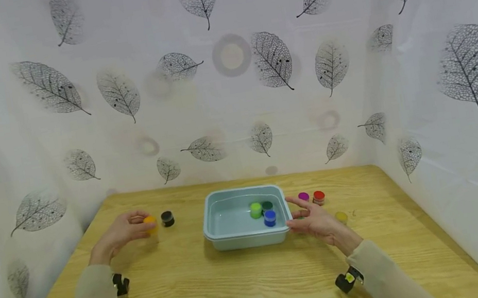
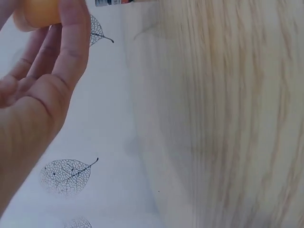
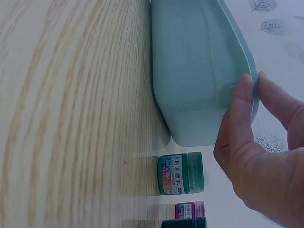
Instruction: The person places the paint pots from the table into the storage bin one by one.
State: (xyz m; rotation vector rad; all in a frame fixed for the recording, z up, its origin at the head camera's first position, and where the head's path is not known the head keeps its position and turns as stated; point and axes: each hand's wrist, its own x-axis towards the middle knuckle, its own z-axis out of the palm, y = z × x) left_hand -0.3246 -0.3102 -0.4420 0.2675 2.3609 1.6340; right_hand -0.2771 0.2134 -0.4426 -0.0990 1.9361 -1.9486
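Observation:
My left hand (image 1: pixel 124 233) holds an orange paint jar (image 1: pixel 150 219) in its fingers, seemingly raised off the wooden table; in the left wrist view the orange jar (image 2: pixel 40 13) is cut by the top edge. Just right of that hand stands a black paint jar (image 1: pixel 167 218). A pale blue plastic basin (image 1: pixel 249 241) sits mid-table with a light green jar (image 1: pixel 255 210), a dark green jar (image 1: pixel 267 207) and a blue jar (image 1: pixel 270 218) inside. My right hand (image 1: pixel 318 221) grips the basin's right rim, fingers on either side of it in the right wrist view.
Right of the basin stand a purple jar (image 1: pixel 304 196), a red jar (image 1: pixel 319 198) and a yellow jar (image 1: pixel 341 217). A green jar (image 3: pixel 175 174) stands beside the basin, mostly behind my right hand in the head view. A leaf-patterned white curtain (image 1: pixel 232 103) surrounds the table.

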